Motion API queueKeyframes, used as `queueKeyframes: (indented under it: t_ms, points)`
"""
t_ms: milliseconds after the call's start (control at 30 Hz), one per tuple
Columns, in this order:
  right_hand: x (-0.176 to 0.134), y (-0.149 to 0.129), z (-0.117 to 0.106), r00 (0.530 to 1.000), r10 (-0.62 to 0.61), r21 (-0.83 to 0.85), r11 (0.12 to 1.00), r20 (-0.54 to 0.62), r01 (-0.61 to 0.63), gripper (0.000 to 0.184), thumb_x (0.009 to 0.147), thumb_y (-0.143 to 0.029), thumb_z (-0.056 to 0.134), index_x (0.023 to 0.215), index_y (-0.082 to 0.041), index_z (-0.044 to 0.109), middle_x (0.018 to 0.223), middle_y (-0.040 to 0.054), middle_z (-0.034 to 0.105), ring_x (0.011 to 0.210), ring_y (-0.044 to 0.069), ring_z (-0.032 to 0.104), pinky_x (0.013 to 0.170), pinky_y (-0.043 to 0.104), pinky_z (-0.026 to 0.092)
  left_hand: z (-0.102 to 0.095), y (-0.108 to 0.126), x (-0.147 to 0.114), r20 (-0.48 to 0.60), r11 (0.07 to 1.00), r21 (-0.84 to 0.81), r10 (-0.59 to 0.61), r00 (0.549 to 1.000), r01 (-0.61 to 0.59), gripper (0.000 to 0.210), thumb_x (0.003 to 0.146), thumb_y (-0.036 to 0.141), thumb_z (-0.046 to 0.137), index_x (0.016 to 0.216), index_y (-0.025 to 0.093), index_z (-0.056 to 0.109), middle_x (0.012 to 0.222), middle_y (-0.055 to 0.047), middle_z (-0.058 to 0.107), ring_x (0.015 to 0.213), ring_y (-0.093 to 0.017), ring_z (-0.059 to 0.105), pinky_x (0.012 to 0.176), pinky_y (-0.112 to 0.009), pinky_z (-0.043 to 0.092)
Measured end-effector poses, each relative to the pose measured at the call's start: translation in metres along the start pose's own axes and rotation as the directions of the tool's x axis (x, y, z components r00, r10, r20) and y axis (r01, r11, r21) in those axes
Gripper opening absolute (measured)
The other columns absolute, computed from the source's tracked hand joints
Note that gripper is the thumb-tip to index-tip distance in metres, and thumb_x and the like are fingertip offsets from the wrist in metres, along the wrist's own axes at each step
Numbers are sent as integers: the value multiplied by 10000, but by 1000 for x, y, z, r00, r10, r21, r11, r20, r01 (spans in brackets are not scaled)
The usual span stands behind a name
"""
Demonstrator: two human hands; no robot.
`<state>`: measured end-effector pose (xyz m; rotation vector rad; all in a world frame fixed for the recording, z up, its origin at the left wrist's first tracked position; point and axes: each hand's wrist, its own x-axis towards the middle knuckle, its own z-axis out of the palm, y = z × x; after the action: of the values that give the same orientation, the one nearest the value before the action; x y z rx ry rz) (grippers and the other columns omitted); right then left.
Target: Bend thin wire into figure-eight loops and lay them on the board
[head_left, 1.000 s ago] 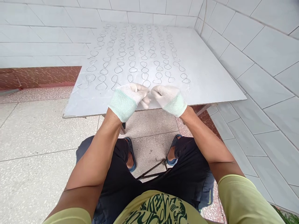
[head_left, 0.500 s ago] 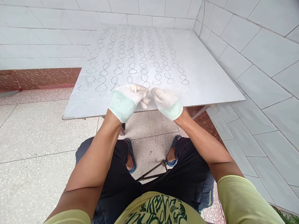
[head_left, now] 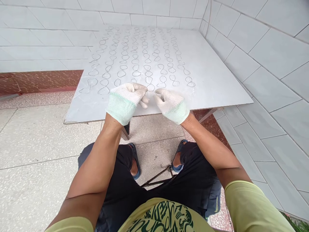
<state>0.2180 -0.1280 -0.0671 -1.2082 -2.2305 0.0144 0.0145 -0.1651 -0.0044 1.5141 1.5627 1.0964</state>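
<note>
My left hand (head_left: 127,98), in a white knit glove with a pale green cuff, pinches at the left edge of a thin figure-eight wire loop (head_left: 149,77). Its lower fingers curl loosely below the pinch. On the loop's lower right side is my right hand (head_left: 171,102), gloved alike, thumb and forefinger drawn together at the wire. The loop lies on the pale board between my fingertips. Exactly where the fingers grip the thin wire is hard to see. Part of another wire loop (head_left: 117,82) shows just beyond my left hand.
Several rows of figure-eight wire loops (head_left: 135,59) cover the left and middle of the white tabletop (head_left: 212,77). Tiled walls (head_left: 265,58) close in behind and on the right. The table's front edge runs under my wrists. A dark metal frame (head_left: 156,180) stands between my feet.
My hands have moved apart: the left has shifted left and slightly toward me, while the right stays almost in place. More of the loop's lower end shows between them.
</note>
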Motion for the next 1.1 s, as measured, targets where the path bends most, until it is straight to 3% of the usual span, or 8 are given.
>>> queueKeyframes:
  t_ms: [300,433,567,633,767,900,1033,1100]
  points:
    - [-6,-8,-4,992,-14,228,973,126,-16,427,1307,-321,487,1334,-231,904,1218,94,911,1147,280,821,1073,387,591,-3,-8,4,76,967,-215,158,985,-138,341,971,456,744,678,281,765,649,-62,772,1014,-310,840,1325,-510,569]
    - [-6,-20,-11,977,106,367,915,187,-170,428,1307,-361,471,1193,-270,874,1052,32,858,1006,231,807,951,342,609,-2,-11,5,55,962,-255,111,992,-94,299,958,462,792,735,263,798,685,-61,797,1012,-301,836,1313,-526,583]
    - [-1,-26,-21,954,195,429,859,229,-279,418,1291,-394,512,1046,-255,821,897,11,783,912,219,769,902,338,598,-5,-14,6,37,977,-203,75,996,-66,294,985,421,811,743,253,812,749,-78,825,1151,-300,839,1355,-499,525]
    - [0,-28,-25,956,186,436,858,228,-271,424,1282,-390,529,976,-250,787,879,7,769,899,213,751,901,341,582,-6,-17,9,78,975,-202,109,991,-91,305,989,401,786,727,247,815,798,-85,831,1118,-273,823,1313,-462,532]
    - [1,-30,-30,942,137,481,831,308,-278,441,1287,-400,556,920,-247,749,826,-13,735,856,191,731,871,325,558,-7,-24,17,231,963,-226,197,953,-145,361,943,445,785,644,245,760,778,-65,767,833,-211,708,1031,-401,592]
    - [2,-31,-33,907,145,506,790,394,-346,476,1273,-445,637,849,-246,724,788,-9,755,794,179,730,844,318,574,-6,-26,18,193,965,-228,175,965,-130,335,947,391,769,645,249,739,714,-44,694,773,-206,667,981,-395,578]
    - [2,-32,-37,876,72,599,702,478,-385,412,1239,-405,696,868,-243,769,874,14,849,804,173,782,861,321,626,-5,-20,14,106,949,-313,79,991,-42,47,966,231,801,919,231,802,690,12,682,744,-208,700,960,-400,600]
    - [3,-32,-41,871,57,643,651,488,-403,343,1209,-401,756,911,-241,810,945,25,885,886,181,828,900,318,657,-7,-16,13,129,944,-330,27,991,17,240,948,182,790,1183,206,829,663,44,684,736,-222,724,922,-401,607]
